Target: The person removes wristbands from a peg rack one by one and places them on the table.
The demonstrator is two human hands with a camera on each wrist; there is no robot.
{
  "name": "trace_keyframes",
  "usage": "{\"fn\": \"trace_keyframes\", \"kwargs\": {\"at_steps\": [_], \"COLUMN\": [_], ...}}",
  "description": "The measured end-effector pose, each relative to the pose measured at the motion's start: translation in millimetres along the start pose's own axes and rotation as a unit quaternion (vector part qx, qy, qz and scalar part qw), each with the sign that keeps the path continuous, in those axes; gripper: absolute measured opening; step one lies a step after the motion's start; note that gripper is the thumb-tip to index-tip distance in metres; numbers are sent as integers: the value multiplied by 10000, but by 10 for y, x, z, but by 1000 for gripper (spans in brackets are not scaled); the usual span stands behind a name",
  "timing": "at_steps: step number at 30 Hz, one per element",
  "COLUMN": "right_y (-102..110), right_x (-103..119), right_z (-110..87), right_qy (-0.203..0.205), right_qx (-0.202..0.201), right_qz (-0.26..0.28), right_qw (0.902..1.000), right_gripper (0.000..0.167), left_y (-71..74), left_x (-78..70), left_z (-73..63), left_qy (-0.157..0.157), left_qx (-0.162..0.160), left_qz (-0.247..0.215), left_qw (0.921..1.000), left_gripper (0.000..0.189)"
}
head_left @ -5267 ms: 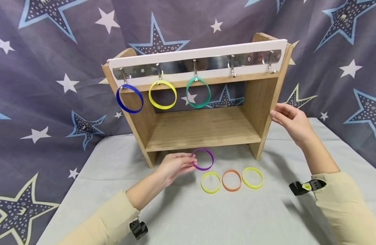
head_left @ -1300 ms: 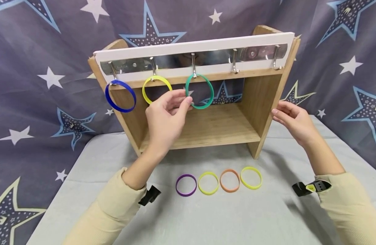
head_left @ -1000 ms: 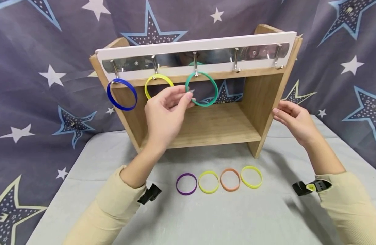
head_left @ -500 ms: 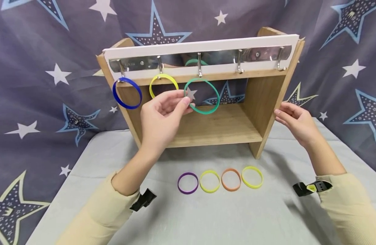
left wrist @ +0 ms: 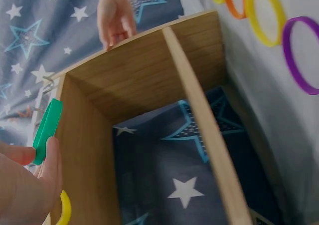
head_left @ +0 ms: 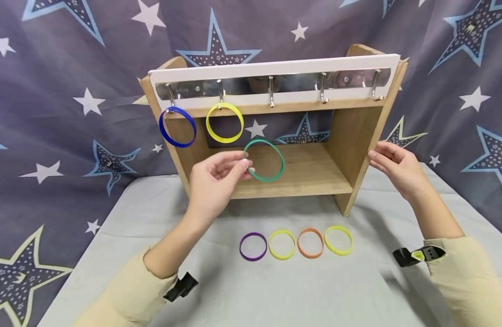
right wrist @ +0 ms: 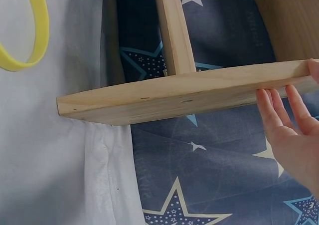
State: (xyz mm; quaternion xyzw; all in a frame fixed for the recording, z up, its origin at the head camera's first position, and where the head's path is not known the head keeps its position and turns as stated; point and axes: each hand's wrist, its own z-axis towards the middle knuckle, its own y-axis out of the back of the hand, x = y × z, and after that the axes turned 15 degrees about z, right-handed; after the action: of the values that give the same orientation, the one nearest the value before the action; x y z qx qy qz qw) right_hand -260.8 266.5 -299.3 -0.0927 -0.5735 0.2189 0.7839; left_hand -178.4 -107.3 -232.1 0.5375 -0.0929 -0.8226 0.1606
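Note:
My left hand [head_left: 211,186] pinches a green silicone wristband [head_left: 268,180] by its left side, between thumb and fingers. The band is held in front of the wooden shelf unit [head_left: 295,190], below the middle hook [head_left: 271,93]. In the left wrist view the same green wristband [left wrist: 47,130] appears nearly edge-on. My right hand [head_left: 402,170] grips the unit's right side panel, thumb at the front edge and fingers on the outer face, as the right wrist view shows. A blue wristband [head_left: 183,146] and a yellow wristband [head_left: 225,141] hang from the two leftmost hooks.
On the grey cloth [head_left: 300,295] before the unit lie a purple wristband [head_left: 253,260], a yellow one, an orange wristband [head_left: 310,256] and another yellow one in a row. The metal hook rail [head_left: 291,84] runs across the white board. A star-patterned curtain [head_left: 111,91] hangs behind.
Earlier my left hand set the purple wristband down at the row's left end. It then took the green wristband off the middle hook and lowered it. My right hand stays at the side panel.

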Motion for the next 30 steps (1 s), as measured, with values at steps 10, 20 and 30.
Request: {"fn": "trace_keyframes", "kwargs": {"at_steps": [10, 20, 30], "right_y": [4, -21, -21], "right_x": [19, 20, 9], "right_z": [-19, -38, -30], "right_qy": [-23, -23, 43], "right_qx": [-39, -50, 39], "right_qz": [-108, 27, 109], "right_qw": [9999, 10000, 9999], "right_gripper": [27, 26, 26], "left_y": [49, 107, 168], "left_x": [220, 450, 676], "left_z": [-122, -269, -435], "left_qy": [538, 1056, 1594], "left_qx": [165, 347, 673], "left_qz": [91, 251, 566], "left_qw": [9984, 9935, 9833], "left_gripper": [20, 23, 23]}}
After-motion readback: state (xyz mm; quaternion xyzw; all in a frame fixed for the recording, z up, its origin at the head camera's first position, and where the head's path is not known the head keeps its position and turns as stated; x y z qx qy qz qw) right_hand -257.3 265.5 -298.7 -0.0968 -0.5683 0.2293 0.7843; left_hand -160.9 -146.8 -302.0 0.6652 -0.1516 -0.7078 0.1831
